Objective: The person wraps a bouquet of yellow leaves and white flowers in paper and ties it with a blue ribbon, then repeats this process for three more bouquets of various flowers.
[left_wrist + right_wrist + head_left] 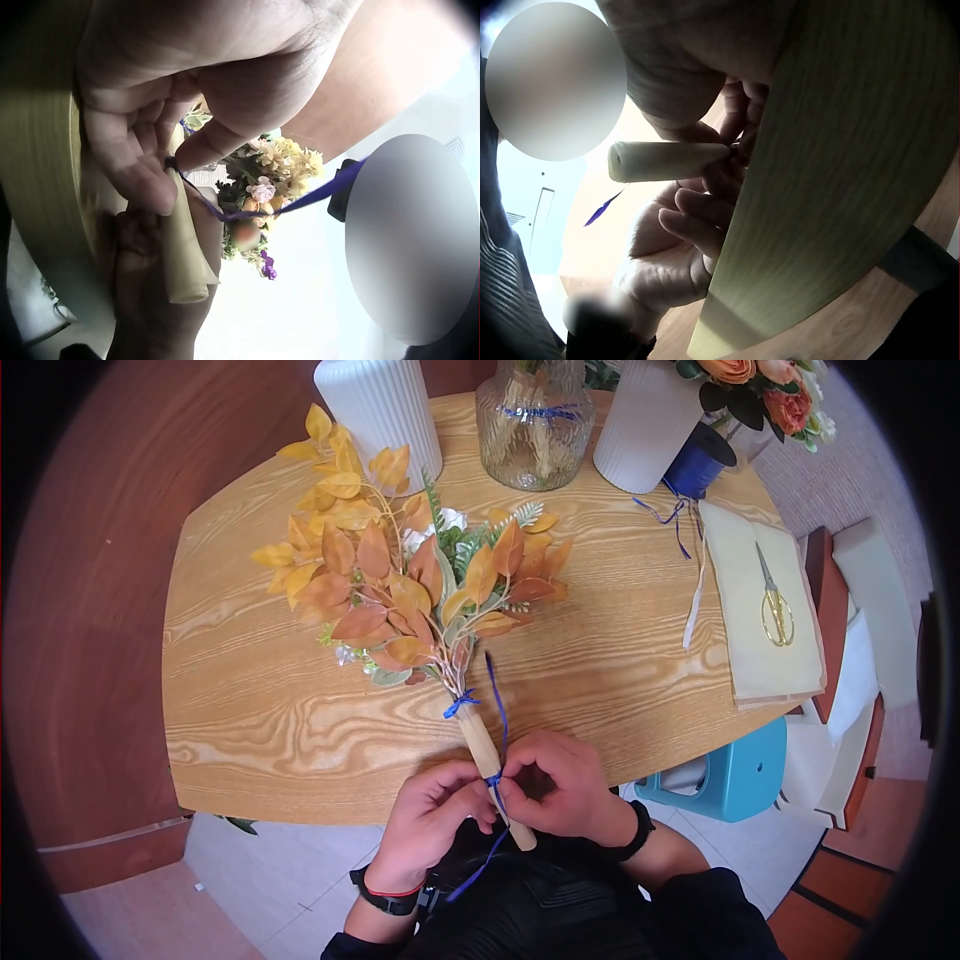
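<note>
In the head view, a bouquet of orange and yellow leaves (pixel 375 550) lies on the wooden table, its stem end pointing toward the person. Pale wrapping (pixel 478 740) covers the stems as a narrow tube, and a small blue bow (pixel 461 703) is tied at its top. Lower down, a second blue ribbon (pixel 502 710) goes round the tube, one loose end trailing up and the other down. The left hand (pixel 425 815) pinches this ribbon at the knot from the left. From the right, the right hand (pixel 570 785) pinches it with thumb and forefinger. The tube's end (pixel 667 160) sticks out below the hands.
Gold-handled scissors (pixel 772 610) lie on cream paper sheets (pixel 750 670) at the right. Along the back stand a ribbed white vase (pixel 375 410), a glass vase (pixel 535 440), another white vase (pixel 645 425) and a blue ribbon spool (pixel 698 460). A teal stool (pixel 745 770) is below the table edge.
</note>
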The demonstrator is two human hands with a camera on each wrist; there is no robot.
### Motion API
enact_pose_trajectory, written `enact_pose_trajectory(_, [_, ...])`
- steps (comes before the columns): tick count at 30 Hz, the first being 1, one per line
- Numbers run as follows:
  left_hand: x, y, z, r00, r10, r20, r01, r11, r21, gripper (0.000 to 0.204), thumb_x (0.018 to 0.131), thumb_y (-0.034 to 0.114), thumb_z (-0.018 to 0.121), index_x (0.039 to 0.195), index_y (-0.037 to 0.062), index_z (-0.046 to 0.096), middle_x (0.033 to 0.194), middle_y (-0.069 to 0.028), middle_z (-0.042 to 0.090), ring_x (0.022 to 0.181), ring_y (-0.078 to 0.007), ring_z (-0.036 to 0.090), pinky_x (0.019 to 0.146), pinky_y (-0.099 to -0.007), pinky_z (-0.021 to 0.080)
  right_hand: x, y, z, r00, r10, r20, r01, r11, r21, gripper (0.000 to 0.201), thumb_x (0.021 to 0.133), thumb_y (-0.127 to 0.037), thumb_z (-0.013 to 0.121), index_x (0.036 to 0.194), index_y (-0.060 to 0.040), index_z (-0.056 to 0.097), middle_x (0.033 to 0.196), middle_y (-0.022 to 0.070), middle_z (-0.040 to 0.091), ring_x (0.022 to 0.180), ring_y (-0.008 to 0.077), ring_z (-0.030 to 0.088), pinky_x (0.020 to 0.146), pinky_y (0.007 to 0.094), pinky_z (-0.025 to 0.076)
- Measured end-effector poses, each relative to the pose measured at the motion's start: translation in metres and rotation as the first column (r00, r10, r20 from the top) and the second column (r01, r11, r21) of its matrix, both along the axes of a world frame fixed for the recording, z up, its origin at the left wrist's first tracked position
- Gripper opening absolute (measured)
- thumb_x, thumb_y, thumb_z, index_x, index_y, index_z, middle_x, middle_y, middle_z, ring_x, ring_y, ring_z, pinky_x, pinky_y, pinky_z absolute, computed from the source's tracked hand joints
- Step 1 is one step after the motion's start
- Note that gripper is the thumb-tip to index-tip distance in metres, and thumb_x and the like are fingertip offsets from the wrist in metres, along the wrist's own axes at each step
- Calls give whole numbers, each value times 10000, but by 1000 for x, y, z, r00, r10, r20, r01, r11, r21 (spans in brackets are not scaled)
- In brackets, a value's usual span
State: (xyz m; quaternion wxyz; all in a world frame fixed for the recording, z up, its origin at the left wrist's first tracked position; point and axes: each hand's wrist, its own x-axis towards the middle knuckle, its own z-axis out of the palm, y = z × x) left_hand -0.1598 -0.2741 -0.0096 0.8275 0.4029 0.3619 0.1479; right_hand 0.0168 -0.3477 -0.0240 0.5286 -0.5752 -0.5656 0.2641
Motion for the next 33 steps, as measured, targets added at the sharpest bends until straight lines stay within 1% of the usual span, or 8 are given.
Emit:
enact_pose_trajectory(4, [0,-2,0,1000,7,-20,-7,1000,26,183,949,-35,471,1076,-77,596,860,-109,657,716,-169,641,662,-277,535,-1,0,-3,1000,-4,-23,3,1000,-3,206,712,-51,742,848,-61,588,761,74,610,667,242,632,571,328,504])
enact_pose_trajectory(7, [0,-1,0,1000,4,-25,-3,999,38,176,948,-35,482,1072,-70,602,866,-104,658,719,-160,641,660,-275,535,-1,0,-2,1000,8,26,-7,1000,-8,201,718,-62,742,849,-64,590,757,73,609,666,242,631,570,327,503])
enact_pose_trajectory(14, [1,-1,1,999,-9,-33,11,998,60,176,944,-44,487,1069,-63,610,889,-102,658,721,-153,641,652,-275,535,-1,1,-3,999,7,-37,-6,1000,8,207,728,-91,757,854,-64,595,756,71,614,650,242,623,563,324,497])
enact_pose_trajectory(16, [-1,-1,1,1000,-1,-13,2,1000,29,176,958,-23,492,1088,-56,606,861,-77,653,715,-125,627,663,-250,522,-1,2,2,998,9,-61,-9,1000,-10,216,728,-102,766,856,-64,597,751,68,617,639,241,619,558,319,493])
enact_pose_trajectory(20, [-3,-2,0,1000,14,17,-15,999,29,172,969,-4,498,1093,-49,608,845,-62,653,711,-106,620,659,-236,515,1,3,6,999,45,15,-44,999,-31,217,729,-134,774,843,-68,602,727,64,618,616,239,612,555,322,485])
enact_pose_trajectory(23, [-3,-3,2,1000,9,-20,-8,999,49,168,971,-4,495,1089,-45,607,852,-57,656,703,-99,613,650,-232,513,1,4,6,997,49,55,-49,999,-13,203,736,-151,768,821,-74,601,709,59,614,608,241,610,556,332,482])
enact_pose_trajectory(29, [-6,-5,10,977,12,-212,50,957,285,121,940,2,544,1018,-26,633,815,-40,660,684,-71,610,579,-233,505,1,5,-1,993,81,88,-81,997,4,174,745,-148,754,786,-77,600,677,53,604,605,245,613,553,344,480])
enact_pose_trajectory(33, [-9,-3,9,952,11,-307,144,867,477,72,890,1,601,939,-27,644,788,-54,658,663,-62,609,538,-244,489,2,4,-1,991,99,89,-99,995,-2,162,745,-143,754,779,-76,610,661,52,600,590,241,611,545,346,478])
